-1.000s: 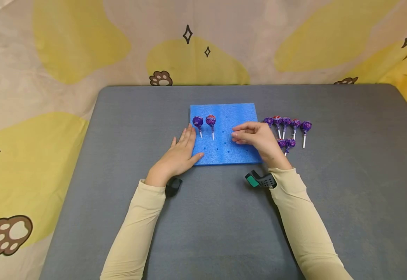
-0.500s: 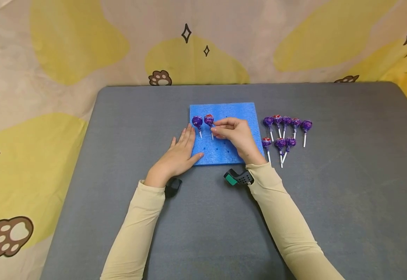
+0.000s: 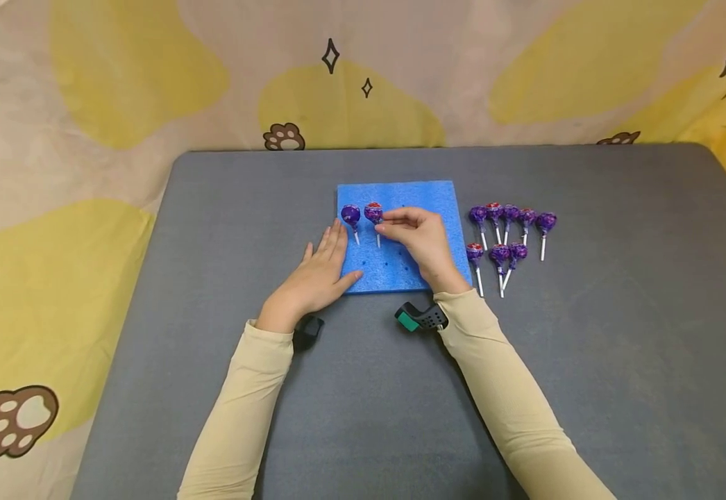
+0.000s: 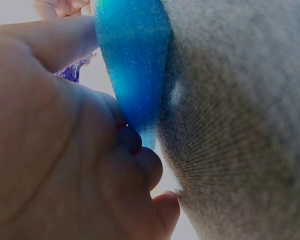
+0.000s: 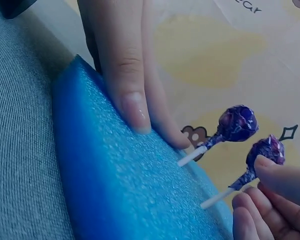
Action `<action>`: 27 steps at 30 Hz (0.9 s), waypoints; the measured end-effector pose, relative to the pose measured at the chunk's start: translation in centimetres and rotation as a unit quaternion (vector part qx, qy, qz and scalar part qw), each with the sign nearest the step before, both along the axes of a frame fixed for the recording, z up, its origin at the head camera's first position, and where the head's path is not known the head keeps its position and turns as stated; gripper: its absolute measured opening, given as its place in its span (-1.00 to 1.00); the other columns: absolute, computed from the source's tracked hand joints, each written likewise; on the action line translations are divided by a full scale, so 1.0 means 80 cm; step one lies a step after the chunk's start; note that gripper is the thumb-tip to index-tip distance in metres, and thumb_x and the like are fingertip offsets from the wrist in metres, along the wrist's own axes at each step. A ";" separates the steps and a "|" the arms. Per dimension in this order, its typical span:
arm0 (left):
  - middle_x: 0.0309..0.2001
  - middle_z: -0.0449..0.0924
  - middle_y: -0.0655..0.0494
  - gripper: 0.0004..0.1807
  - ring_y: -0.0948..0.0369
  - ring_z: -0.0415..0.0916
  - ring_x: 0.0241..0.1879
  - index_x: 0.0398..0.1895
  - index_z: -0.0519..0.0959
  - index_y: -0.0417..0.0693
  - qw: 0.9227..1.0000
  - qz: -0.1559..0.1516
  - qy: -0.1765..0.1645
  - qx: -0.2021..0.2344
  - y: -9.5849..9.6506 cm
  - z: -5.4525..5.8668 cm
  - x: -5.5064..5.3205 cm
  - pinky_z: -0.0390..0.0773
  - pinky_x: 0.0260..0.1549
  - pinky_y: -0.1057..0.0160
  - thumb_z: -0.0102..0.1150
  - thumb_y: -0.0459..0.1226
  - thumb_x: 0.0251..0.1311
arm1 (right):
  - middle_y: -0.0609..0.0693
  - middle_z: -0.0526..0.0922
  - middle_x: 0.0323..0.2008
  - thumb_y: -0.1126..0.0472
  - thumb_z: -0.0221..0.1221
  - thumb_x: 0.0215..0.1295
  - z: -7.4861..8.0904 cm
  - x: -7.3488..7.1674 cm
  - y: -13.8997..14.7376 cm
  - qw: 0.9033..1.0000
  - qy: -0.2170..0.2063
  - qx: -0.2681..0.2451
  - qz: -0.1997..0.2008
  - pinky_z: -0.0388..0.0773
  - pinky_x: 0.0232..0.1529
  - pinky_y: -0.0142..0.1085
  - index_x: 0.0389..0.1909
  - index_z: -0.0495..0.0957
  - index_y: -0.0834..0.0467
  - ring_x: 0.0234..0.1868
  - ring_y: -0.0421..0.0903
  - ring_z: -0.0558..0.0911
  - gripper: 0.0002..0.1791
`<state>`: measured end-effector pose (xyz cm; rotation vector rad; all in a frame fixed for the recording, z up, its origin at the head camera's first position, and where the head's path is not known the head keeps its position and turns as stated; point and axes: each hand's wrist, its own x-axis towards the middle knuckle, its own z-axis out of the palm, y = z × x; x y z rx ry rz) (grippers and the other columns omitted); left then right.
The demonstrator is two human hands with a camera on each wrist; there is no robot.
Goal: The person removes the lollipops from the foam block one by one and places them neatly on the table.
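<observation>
Two purple-wrapped lollipops stand upright by their white sticks in a blue foam board point(image 3: 419, 278) dotted with small holes. My right hand point(image 3: 424, 243) pinches the right-hand lollipop point(image 3: 373, 212) between thumb and fingers, just under its candy. In the right wrist view the thumb lies against this lollipop's wrapper point(image 5: 265, 149), and its stick meets the foam. The other lollipop point(image 3: 350, 214) stands free to the left. My left hand point(image 3: 313, 281) rests with fingers extended along the board's left edge, thumb over the front corner. The left wrist view shows that hand at the foam's side point(image 4: 135, 65).
Several more lollipops point(image 3: 500, 254) lie on the grey table point(image 3: 363, 403) in two rows, right of the board. A patterned yellow and cream cloth point(image 3: 150, 76) hangs behind the table. Each wrist wears a dark strapped device, the right one point(image 3: 422, 317) with a green face.
My right hand has moved left across the board to the right-hand standing lollipop and taken hold of it, uncovering lollipops on the table. My left hand stays at the board's edge.
</observation>
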<state>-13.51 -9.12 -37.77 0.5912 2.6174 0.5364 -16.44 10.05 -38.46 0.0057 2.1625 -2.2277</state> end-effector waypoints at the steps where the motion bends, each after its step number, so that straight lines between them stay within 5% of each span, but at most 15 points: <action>1: 0.46 -0.60 -0.05 -0.12 0.06 -0.55 0.44 0.45 -0.42 -0.24 1.000 0.000 -0.001 0.001 0.000 0.000 0.000 -0.37 0.33 -0.09 -0.21 0.04 0.41 | 0.05 0.68 -0.39 0.46 0.31 0.07 0.000 0.000 -0.001 1.000 0.002 0.002 -0.003 0.59 -0.20 -0.35 -0.15 0.59 0.48 -0.35 -0.21 0.67 -0.71; 14: 0.46 -0.59 -0.08 -0.14 0.05 -0.55 0.44 0.44 -0.42 -0.25 1.000 -0.005 0.002 -0.002 0.001 -0.001 -0.002 -0.36 0.33 -0.10 -0.24 0.03 0.42 | 0.11 0.68 -0.43 0.44 0.34 0.03 -0.004 -0.001 -0.010 0.999 0.015 0.041 -0.020 0.57 -0.36 -0.42 -0.30 0.61 0.45 -0.42 -0.22 0.64 -0.79; 27: 0.46 -0.59 -0.08 -0.15 0.04 -0.54 0.44 0.45 -0.41 -0.26 1.000 -0.005 0.006 -0.005 0.001 -0.001 -0.002 -0.35 0.33 -0.09 -0.24 0.02 0.43 | 0.04 0.67 -0.44 0.47 0.31 0.06 -0.006 0.002 -0.008 0.999 0.028 0.026 -0.037 0.58 -0.32 -0.40 -0.27 0.60 0.47 -0.41 -0.24 0.63 -0.80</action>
